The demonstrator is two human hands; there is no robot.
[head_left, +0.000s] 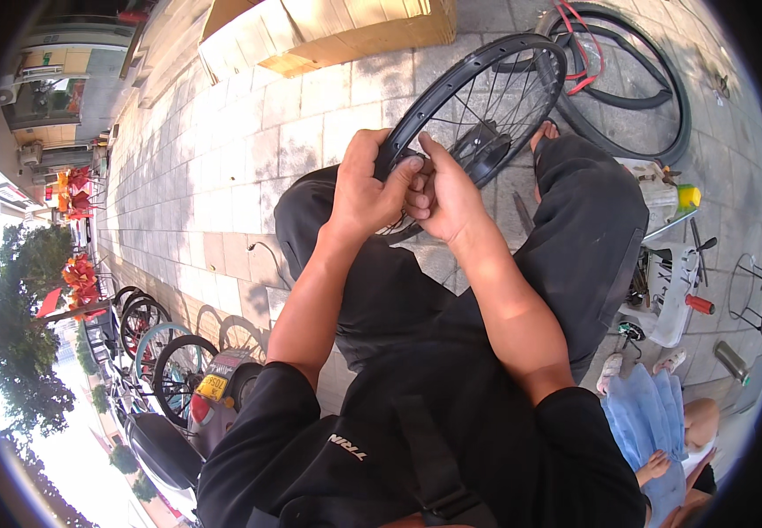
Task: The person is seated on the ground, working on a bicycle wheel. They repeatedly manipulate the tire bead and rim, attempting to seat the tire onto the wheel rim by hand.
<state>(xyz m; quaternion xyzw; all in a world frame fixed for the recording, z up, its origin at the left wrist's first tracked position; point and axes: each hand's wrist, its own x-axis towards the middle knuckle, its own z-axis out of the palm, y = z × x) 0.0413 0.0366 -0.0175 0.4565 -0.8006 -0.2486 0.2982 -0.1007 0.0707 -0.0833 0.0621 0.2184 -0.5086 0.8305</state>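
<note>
A black spoked wheel [453,81] stands tilted between my knees, its dark round hub [486,148] showing beyond my fingers. My left hand [368,187] is closed around the near left part of the rim, thumb pointing toward the other hand. Against the same stretch of rim, my right hand [448,192] has its fingers curled in and its thumb raised along the inner side. The fingertips of both hands meet there. Whether something small is pinched between them is hidden.
Beyond the wheel lie a loose black tyre [682,106], and a red strip [594,75]. A cardboard box [359,42] is at the far side. To the right are a white tool tray [662,308], a red-handled tool [700,304] and a seated person in blue [647,409]. Parked bicycles [174,365] stand left.
</note>
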